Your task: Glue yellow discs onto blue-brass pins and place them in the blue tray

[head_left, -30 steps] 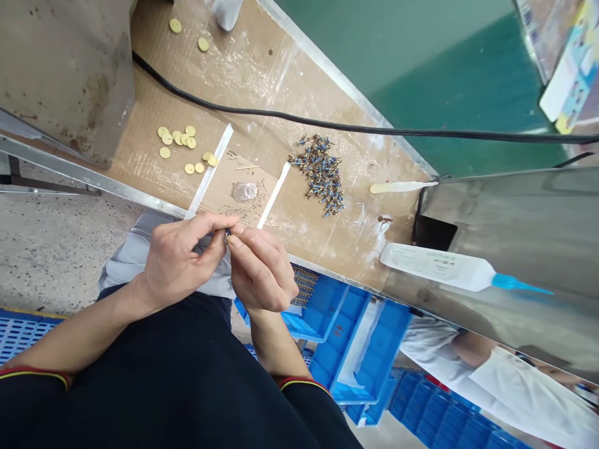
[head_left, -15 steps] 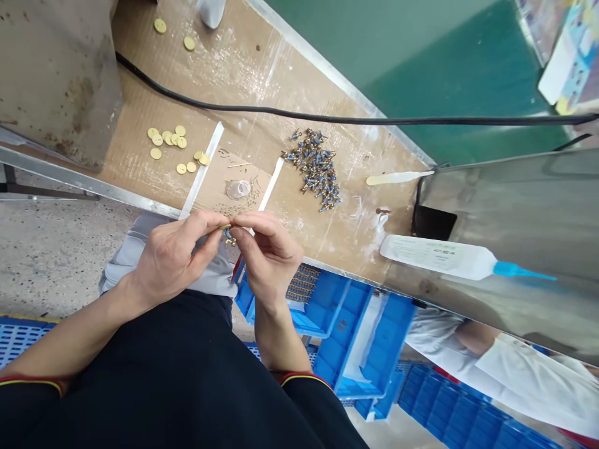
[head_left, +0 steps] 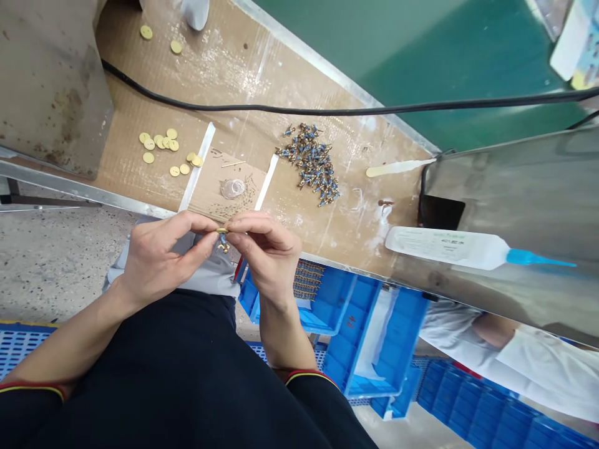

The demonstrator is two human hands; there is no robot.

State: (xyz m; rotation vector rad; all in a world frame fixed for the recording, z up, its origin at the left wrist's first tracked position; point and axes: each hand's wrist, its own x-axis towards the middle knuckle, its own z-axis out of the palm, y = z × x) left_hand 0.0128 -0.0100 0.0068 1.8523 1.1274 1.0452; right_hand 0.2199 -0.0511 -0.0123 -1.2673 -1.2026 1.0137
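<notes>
My left hand (head_left: 156, 259) and my right hand (head_left: 266, 252) meet over the near edge of the bench, fingertips pinched together on one small blue and brass part (head_left: 223, 239). The part shows between the thumbs and forefingers of both hands. On the cardboard-covered bench (head_left: 219, 81) beyond lies a heap of the same small parts (head_left: 311, 163). Several yellow discs (head_left: 166, 148) lie scattered to the left of it. A small clear round lid (head_left: 233, 188) sits on a cardboard patch just past my hands.
A black cable (head_left: 281, 111) crosses the bench. A white glue bottle with a blue tip (head_left: 468, 248) lies on a metal housing (head_left: 515, 206) at right. Blue plastic bins (head_left: 355, 318) stand below the bench, one holding brass pieces (head_left: 307, 280). Another person's white sleeve (head_left: 524, 355) shows lower right.
Both hands stay pinched on the small part and have turned it a little. The view has shifted, so the bench things sit slightly lower and to the left.
</notes>
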